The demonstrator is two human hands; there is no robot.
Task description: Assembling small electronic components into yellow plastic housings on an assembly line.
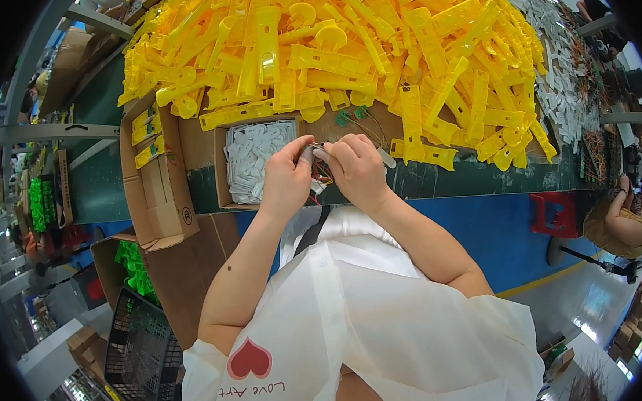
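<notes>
Above the table's front edge, my left hand (287, 178) and my right hand (361, 172) meet with fingertips pinched together. Between them is a small wired part (322, 177), with thin red and dark wires hanging below the fingers. Its exact kind is mostly hidden by my fingers. Just left of my left hand stands an open cardboard box (221, 166) full of small white plastic pieces (250, 156). Beyond my right hand lie small green circuit boards (349, 117) with thin wires. A pale, rounded piece (387, 157) shows beside my right hand.
A large heap of yellow plastic housings (322, 61) covers the far table. White parts and wires (575, 76) lie at the far right. An open carton (161, 191) stands at left, above a black crate (143, 344). A red stool (555, 213) and another person (621, 222) are right.
</notes>
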